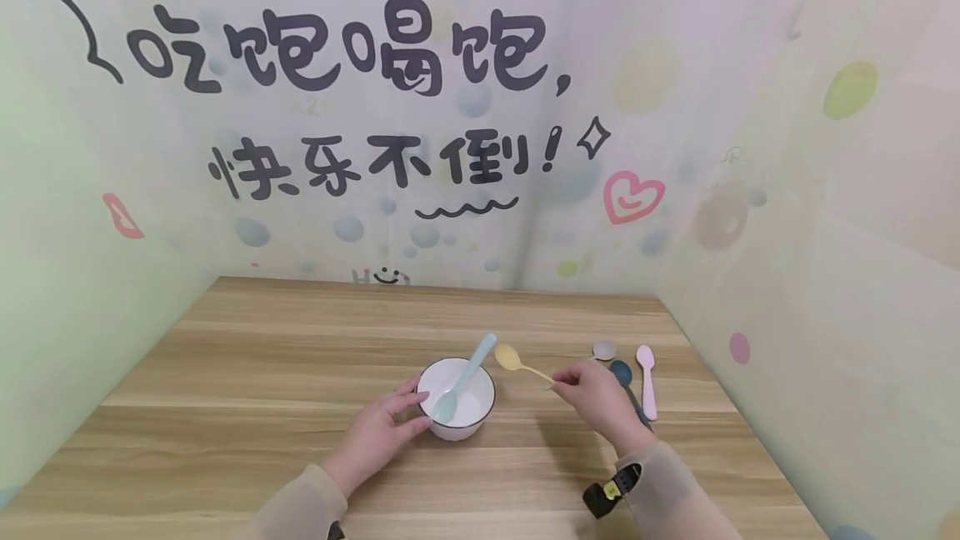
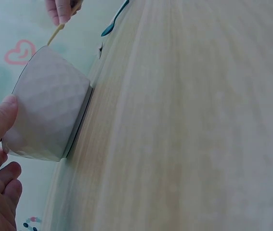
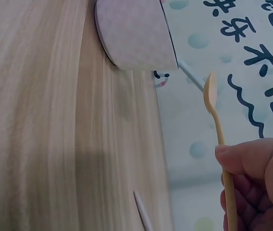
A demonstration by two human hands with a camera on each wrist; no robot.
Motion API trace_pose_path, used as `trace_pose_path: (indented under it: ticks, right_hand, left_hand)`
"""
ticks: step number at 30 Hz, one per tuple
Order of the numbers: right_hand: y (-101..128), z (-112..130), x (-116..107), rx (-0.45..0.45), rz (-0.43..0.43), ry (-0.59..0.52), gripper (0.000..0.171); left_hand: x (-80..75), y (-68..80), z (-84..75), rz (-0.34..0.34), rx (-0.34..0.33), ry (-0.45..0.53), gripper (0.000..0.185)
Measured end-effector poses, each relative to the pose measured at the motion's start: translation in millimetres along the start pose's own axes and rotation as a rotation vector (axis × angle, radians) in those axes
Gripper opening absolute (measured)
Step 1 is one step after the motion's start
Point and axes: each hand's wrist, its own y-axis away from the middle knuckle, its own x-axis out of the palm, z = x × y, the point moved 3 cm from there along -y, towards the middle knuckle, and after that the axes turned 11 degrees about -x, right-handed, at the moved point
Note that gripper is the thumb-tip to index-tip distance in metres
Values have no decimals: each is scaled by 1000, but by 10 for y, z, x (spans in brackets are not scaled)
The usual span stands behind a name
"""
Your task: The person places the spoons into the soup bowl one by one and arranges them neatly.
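Note:
A white bowl [image 1: 472, 433] with a dark rim stands on the wooden table, a light-blue spoon [image 1: 471, 369] leaning in it with its handle past the far rim. My left hand [image 1: 378, 438] holds the bowl's left side; in the left wrist view the thumb [image 2: 4, 113] lies against the outer wall. To the right of the bowl, my right hand [image 1: 596, 400] pinches a yellow spoon [image 1: 508, 357] by its handle. That spoon's head points left, raised near the bowl's rim, as the right wrist view also shows.
Right of the bowl lie a grey spoon [image 1: 603, 350], a dark-blue spoon [image 1: 621, 372] partly hidden by my right hand, and a pink spoon [image 1: 647, 382]. Behind the table [image 1: 285, 332] rises a decorated wall [image 1: 315, 232], with side walls left and right.

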Motion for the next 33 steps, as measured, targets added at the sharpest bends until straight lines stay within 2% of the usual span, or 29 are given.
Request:
trace_pose_path:
  ticks: [6, 16, 20, 33]
  right_hand:
    - [-23, 101, -11, -36, 35, 23, 5]
    - [-97, 239, 11, -151, 101, 53, 4]
    - [-148, 314, 31, -200, 147, 110, 5]
    - [-315, 542, 172, -496, 253, 260, 4]
  left_hand:
    - [-3, -3, -8, 3, 5, 6, 42]
    - [-3, 0, -3, -2, 5, -3, 42]
    - [3, -9, 6, 3, 5, 1, 42]
    - [7, -5, 0, 5, 9, 9, 41]
